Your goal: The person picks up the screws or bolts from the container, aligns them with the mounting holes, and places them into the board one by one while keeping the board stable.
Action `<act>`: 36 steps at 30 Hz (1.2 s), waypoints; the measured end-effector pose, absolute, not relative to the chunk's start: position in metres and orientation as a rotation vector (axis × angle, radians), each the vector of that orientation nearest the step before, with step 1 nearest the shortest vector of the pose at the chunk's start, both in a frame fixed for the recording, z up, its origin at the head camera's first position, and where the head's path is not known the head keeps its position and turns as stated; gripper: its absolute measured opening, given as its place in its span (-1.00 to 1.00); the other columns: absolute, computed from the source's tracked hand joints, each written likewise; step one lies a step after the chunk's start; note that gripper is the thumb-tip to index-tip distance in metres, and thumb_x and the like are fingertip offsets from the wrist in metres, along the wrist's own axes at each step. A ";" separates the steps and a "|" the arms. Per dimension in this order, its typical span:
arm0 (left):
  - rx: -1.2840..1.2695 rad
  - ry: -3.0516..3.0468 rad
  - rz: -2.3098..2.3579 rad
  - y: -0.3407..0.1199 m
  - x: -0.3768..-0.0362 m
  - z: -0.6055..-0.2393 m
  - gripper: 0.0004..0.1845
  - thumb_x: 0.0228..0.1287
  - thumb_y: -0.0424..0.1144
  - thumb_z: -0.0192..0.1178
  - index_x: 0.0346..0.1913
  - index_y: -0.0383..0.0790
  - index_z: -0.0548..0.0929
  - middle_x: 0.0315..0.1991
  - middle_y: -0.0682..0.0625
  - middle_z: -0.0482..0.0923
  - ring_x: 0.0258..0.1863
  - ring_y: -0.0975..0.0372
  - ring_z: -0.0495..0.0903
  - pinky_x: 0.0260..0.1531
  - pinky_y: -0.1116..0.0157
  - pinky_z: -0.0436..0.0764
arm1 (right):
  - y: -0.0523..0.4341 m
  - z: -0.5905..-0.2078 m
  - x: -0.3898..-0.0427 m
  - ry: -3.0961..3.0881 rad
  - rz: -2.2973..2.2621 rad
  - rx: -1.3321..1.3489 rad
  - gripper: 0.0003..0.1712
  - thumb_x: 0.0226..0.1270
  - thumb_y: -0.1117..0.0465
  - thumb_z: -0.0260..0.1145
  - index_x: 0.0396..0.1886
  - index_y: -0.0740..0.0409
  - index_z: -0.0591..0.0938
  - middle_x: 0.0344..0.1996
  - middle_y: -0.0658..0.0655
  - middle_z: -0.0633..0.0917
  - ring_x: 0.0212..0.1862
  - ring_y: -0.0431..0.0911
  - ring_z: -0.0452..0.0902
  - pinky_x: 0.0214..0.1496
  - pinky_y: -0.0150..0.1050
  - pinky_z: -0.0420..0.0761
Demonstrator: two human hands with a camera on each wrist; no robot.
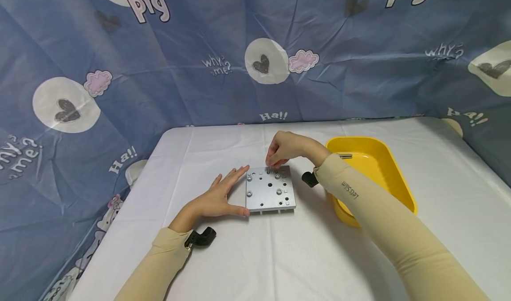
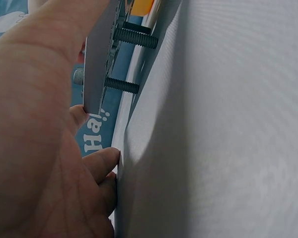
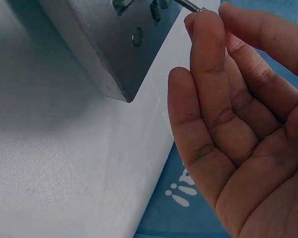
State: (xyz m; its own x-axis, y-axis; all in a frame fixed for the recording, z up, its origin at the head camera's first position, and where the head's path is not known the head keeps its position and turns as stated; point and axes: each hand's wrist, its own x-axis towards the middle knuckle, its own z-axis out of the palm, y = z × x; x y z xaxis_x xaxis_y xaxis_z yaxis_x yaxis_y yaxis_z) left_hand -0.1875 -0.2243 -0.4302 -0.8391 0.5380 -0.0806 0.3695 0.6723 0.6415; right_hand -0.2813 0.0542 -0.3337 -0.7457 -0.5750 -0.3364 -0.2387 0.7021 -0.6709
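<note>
A square silver metal plate (image 1: 263,199) with several holes lies on the white cloth. Socket-head screws (image 1: 279,192) sit in some of the holes, and their threaded shanks (image 2: 121,85) stick out beneath the plate in the left wrist view. My left hand (image 1: 217,200) rests along the plate's left edge, thumb at the near corner and forefinger at the far one, fingers spread. Above the plate's far edge, my right hand (image 1: 284,148) pinches a small metal screw (image 3: 187,5) between thumb and fingertips. Its thread shows in the right wrist view; the fingers hide its other end.
To the right stands a yellow tray (image 1: 401,190), partly behind the right forearm, with several metal pins (image 1: 345,156) in it. A white cloth (image 1: 239,265) covers the table. A blue printed curtain (image 1: 223,92) hangs behind it.
</note>
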 end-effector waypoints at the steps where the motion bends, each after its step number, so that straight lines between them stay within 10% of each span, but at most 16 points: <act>1: 0.727 2.623 0.924 -0.224 -0.188 -0.430 0.36 0.03 0.19 0.67 0.78 0.15 -0.02 0.79 -0.12 -0.09 0.79 -0.13 -0.22 0.69 -0.31 -0.42 | 0.054 -0.334 -0.281 2.374 -0.829 -0.627 -0.89 0.44 0.24 0.47 -0.20 0.17 0.87 -0.40 0.02 0.86 -0.35 -0.24 0.70 -0.13 -0.33 0.75; 36: 0.732 2.615 0.937 -0.225 -0.187 -0.427 0.37 0.03 0.18 0.67 0.78 0.13 -0.02 0.79 -0.12 -0.10 0.79 -0.16 -0.23 0.68 -0.33 -0.42 | 0.065 -0.326 -0.280 2.394 -0.818 -0.625 -0.88 0.41 0.22 0.51 -0.17 0.18 0.85 -0.39 0.02 0.85 -0.34 -0.22 0.71 0.01 -0.18 0.82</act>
